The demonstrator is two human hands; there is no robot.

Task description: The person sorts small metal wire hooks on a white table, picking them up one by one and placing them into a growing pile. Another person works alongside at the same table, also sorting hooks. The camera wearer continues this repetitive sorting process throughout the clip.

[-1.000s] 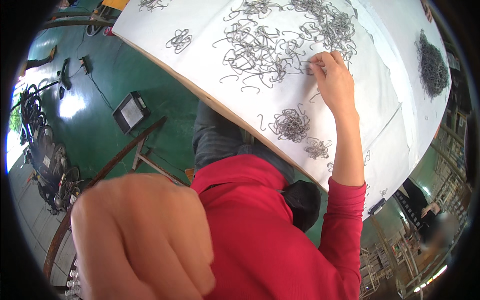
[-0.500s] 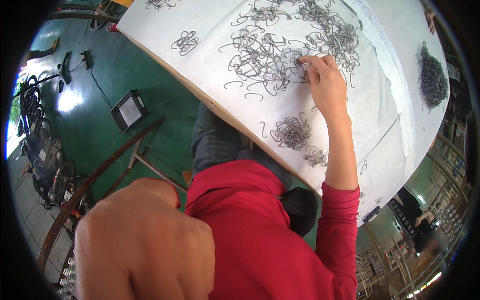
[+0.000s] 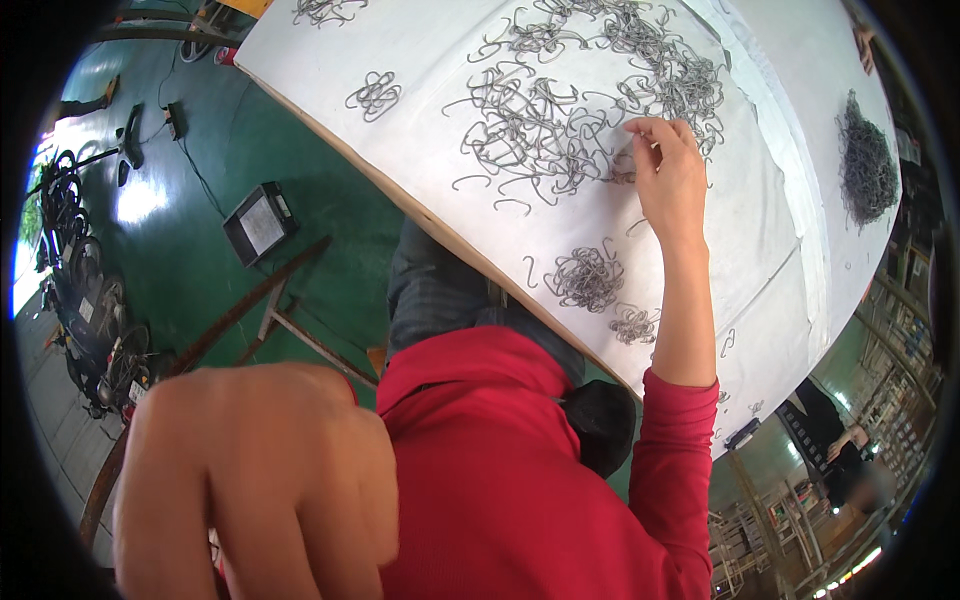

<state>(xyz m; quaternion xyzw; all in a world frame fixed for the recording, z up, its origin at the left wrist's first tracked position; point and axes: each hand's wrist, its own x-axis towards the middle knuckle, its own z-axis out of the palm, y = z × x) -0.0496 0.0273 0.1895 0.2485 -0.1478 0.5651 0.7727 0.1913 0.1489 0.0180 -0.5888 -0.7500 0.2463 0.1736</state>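
Observation:
My right hand hovers at the right edge of a loose spread of grey S-shaped wire hooks. Its thumb and index finger bend together in a pinch, and whatever is between their tips is too small to make out. A denser heap of hooks lies just beyond this hand. Nearer me are a compact clump of hooks and a smaller clump. My left hand fills the lower left, close up with its back showing. The fingers point down, their tips cut off by the lower edge.
A white sheet covers the table, whose wooden edge runs beside my legs. A small ring of hooks lies at left, a dark wire heap at far right. A black tray sits on the green floor. Another person is at right.
My right hand has shifted slightly right and toward me, off the middle of the spread. My left hand has moved left and a little down.

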